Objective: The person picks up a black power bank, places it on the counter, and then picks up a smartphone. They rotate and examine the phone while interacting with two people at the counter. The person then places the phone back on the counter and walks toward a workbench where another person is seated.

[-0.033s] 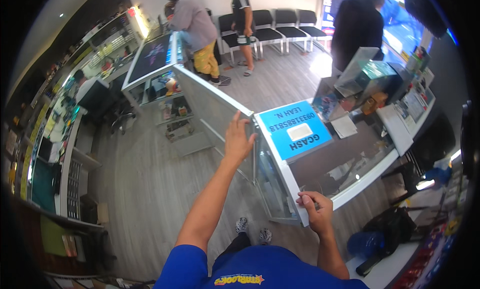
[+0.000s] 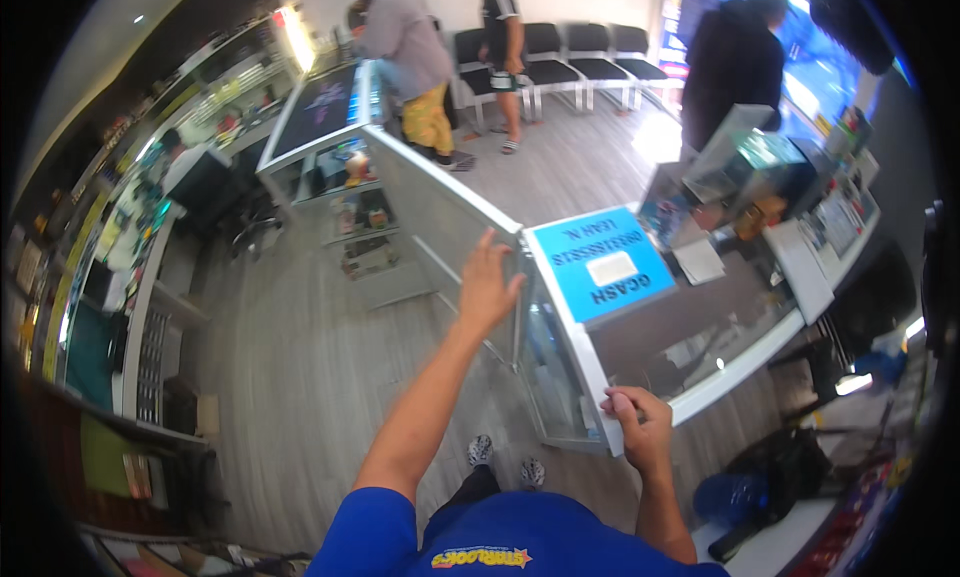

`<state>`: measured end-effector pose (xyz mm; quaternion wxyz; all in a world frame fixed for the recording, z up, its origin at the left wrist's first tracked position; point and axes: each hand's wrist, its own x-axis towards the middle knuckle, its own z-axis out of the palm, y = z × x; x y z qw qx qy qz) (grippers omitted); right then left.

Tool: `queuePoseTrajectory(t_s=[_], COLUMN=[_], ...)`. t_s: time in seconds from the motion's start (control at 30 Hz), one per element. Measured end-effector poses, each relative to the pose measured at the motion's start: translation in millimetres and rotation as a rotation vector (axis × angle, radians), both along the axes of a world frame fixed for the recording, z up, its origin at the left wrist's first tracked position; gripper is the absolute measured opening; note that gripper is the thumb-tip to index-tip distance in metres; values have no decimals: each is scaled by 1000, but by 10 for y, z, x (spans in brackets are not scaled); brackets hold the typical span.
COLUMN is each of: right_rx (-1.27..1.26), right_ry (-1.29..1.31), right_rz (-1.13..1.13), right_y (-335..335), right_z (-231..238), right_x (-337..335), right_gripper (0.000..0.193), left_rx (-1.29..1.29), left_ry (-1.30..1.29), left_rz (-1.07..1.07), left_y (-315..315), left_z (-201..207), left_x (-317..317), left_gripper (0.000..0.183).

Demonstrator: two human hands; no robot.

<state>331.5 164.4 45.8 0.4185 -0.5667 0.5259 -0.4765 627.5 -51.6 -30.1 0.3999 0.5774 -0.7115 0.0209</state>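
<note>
My left hand [image 2: 488, 289] reaches forward with its fingers apart. It is beside the hinged end of a white-framed swing panel [image 2: 432, 212], and whether the fingertips touch the frame I cannot tell. To its right stands a glass display counter [image 2: 640, 352] with a white frame, and a blue printed sheet [image 2: 605, 260] lies on its top. My right hand [image 2: 642, 425] is at the counter's near corner, fingers curled and thumb over them. What it holds, if anything, is hidden.
A second glass counter [image 2: 315, 117] stands beyond the panel, with people on its far side. Black chairs [image 2: 545, 62] line the back wall. Workbenches with an office chair [image 2: 205, 182] run along the left. Clear stands and boxes [image 2: 765, 167] crowd the right counter. A dark bag [image 2: 785, 467] sits lower right.
The whole scene has shifted slightly to the right in the picture. My left hand has moved a little to the right with it. My right hand stays at the counter corner.
</note>
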Motion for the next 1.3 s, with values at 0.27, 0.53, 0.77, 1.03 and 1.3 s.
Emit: queuePoseTrajectory(t_s=[0.27, 0.53, 0.77, 1.03, 1.3], right_rx=[72, 83, 77, 313, 1125], right_ry=[9, -185, 264, 1089, 1098], right_rz=[-2, 178, 1017, 892, 749], right_y=[-119, -557, -996, -2091, -2092], right_z=[219, 302, -68, -4469, -4158], right_x=[231, 2025, 4885, 4289, 4478], right_gripper=[23, 34, 42, 58, 46], left_rx=[1144, 1680, 775, 1033, 1461], left_ry=[388, -319, 1356, 1247, 1159], left_rz=[17, 246, 1179, 585, 1161], left_y=[2691, 6165, 5369, 4164, 5373], left_z=[-2987, -3155, -3715, -2633, -3204], left_x=[1364, 3963, 4777, 4912, 5850], left_gripper=[54, 39, 27, 37, 41])
